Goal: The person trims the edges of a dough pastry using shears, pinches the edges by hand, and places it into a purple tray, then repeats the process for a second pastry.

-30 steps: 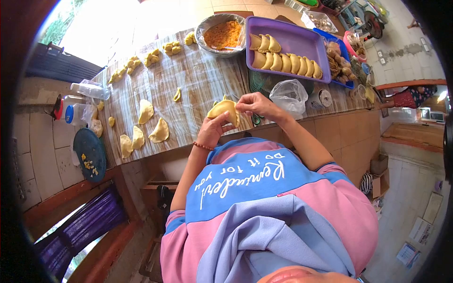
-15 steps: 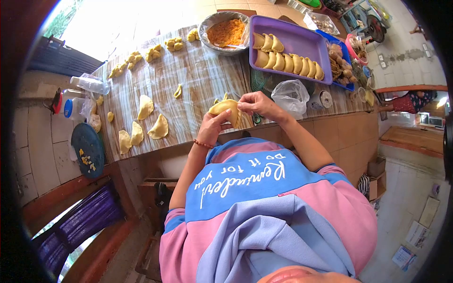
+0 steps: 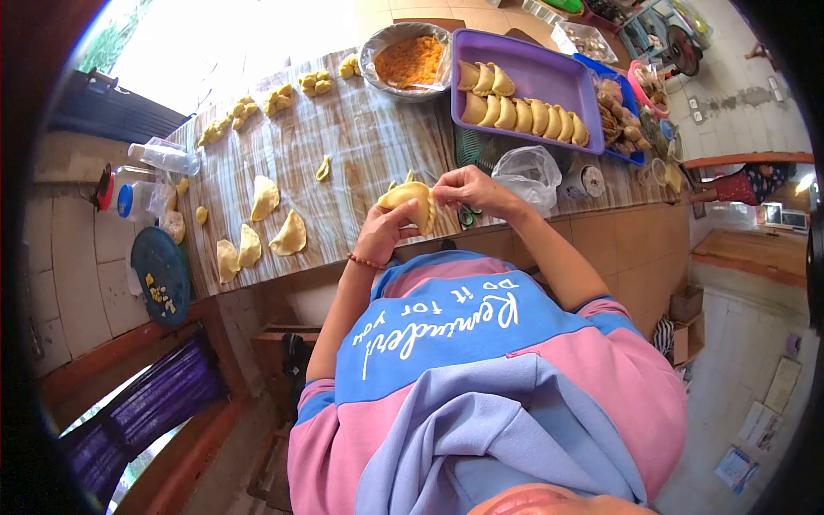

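Observation:
A folded yellow pastry [image 3: 406, 199] is held over the near edge of the cloth-covered table [image 3: 360, 137]. My left hand [image 3: 380, 233] cups it from below. My right hand [image 3: 468, 189] pinches its right edge with the fingertips. A purple tray [image 3: 549, 73] at the far right holds a row of several finished folded pastries [image 3: 524, 112]. Beside the tray stands a bowl of orange filling [image 3: 408, 60].
Folded pastries [image 3: 266, 227] lie on the cloth at left, and dough lumps [image 3: 283, 96] line the far edge. A clear plastic bag [image 3: 532, 176] sits right of my hands. Bottles [image 3: 142, 184] and a dark round lid [image 3: 159, 275] are at the left end.
My hands keep holding the pastry in almost the same spot; the right fingers have shifted slightly along its edge. The view has drifted a little.

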The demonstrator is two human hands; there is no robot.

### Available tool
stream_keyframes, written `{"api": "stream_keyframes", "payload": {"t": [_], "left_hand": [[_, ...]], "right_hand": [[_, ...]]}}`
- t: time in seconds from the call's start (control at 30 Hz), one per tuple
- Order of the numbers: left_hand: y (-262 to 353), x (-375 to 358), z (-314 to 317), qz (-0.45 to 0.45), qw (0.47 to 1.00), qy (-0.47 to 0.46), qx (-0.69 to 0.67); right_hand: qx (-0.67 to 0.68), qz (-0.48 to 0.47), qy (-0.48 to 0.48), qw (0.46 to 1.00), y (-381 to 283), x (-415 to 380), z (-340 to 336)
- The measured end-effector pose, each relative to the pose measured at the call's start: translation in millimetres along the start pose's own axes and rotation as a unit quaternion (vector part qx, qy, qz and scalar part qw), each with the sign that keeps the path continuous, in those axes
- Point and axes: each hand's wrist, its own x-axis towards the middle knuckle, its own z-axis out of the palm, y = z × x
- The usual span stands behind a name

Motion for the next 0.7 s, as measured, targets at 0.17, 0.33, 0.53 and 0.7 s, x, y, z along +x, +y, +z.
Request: {"api": "stream_keyframes", "payload": {"t": [0.17,0.33,0.53,0.7], "left_hand": [[3.3,-0.5,1.5,-0.015,0.999,-0.022,0.023],[1.5,1.6,11.0,0.037,0.999,0.008,0.025],[1.5,8.0,5.0,0.036,0.998,0.013,0.057],[-3.2,10.2,5.5,0.042,0.997,0.023,0.067]], "right_hand": [[-0.01,-0.02,-0.008,1.0,1.8,4.2,3.4],[-0.032,-0.026,0.02,0.999,3.6,5.3,-0.4],[-0.018,-0.037,0.002,0.999,1.8,6.2,-0.2],[-0.063,-0.011,0.039,0.997,10.4,7.7,1.6]]}}
